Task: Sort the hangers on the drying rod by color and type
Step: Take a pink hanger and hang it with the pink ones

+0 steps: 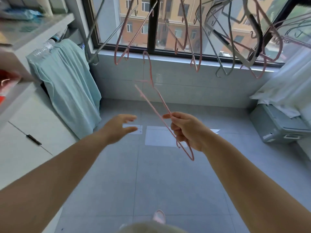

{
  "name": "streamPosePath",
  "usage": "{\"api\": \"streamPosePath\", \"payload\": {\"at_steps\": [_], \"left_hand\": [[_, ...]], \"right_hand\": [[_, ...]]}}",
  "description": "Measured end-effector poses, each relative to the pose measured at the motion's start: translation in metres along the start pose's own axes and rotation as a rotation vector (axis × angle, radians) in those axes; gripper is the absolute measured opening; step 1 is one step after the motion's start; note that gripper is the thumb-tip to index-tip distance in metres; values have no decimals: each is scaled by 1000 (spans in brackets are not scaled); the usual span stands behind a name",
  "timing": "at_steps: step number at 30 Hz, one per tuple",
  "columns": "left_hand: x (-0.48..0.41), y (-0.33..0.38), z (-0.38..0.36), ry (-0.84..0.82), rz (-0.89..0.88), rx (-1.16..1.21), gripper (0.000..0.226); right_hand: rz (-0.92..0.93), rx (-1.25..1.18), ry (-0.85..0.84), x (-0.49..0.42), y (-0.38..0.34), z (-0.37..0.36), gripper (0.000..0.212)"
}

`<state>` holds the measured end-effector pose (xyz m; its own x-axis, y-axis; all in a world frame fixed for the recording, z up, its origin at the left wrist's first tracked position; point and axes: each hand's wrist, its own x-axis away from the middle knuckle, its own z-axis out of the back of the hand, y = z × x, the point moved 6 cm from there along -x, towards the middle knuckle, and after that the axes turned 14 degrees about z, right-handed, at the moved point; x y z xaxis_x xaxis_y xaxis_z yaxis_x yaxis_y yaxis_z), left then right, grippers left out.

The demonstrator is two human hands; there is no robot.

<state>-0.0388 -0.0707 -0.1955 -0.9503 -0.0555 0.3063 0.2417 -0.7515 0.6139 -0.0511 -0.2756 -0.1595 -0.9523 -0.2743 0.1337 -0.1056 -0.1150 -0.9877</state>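
Right hand (186, 130): closed around a thin pink hanger (152, 105), pinching one of its arms between thumb and fingers, the hook pointing up and away toward the window; held low and out in front, most likely so it can be turned and hooked back among its own colour. Left hand (120, 126): empty, fingers spread wide, reaching forward just beside the hanger but apart from it, apparently ready to steady or take it. Overhead: a mixed row of hangers, the rod itself out of sight above; pink hangers (121, 52) toward the left and middle, grey hangers (223, 71) and a white one with black grips (239, 52) toward the right, pink and grey interleaved, so the sorting looks unfinished. Left side: a pale green garment (70, 91) draped over a cabinet edge. Right side: a grey case (277, 126) on the floor beneath white cloth. Behind: a window (151, 31) facing a building.
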Motion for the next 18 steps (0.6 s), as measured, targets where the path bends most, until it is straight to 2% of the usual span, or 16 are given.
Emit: {"api": "streamPosePath", "payload": {"at_steps": [3,6,11,15,18], "left_hand": [[35,35,-21,-125,-89,163,42],[64,58,-28,-193,-105,324,49],[83,60,-20,-129,-56,435,58],[83,60,5,-118,-98,605,29],[81,66,23,-82,-137,701,17]], "right_hand": [[-9,-206,85,-5,-7,-14,27],[7,-316,164,-9,-15,-26,28],[54,-415,198,-13,-44,-48,29],[96,-453,221,-21,-79,-62,26],[142,-488,259,-29,-106,-65,25]]}}
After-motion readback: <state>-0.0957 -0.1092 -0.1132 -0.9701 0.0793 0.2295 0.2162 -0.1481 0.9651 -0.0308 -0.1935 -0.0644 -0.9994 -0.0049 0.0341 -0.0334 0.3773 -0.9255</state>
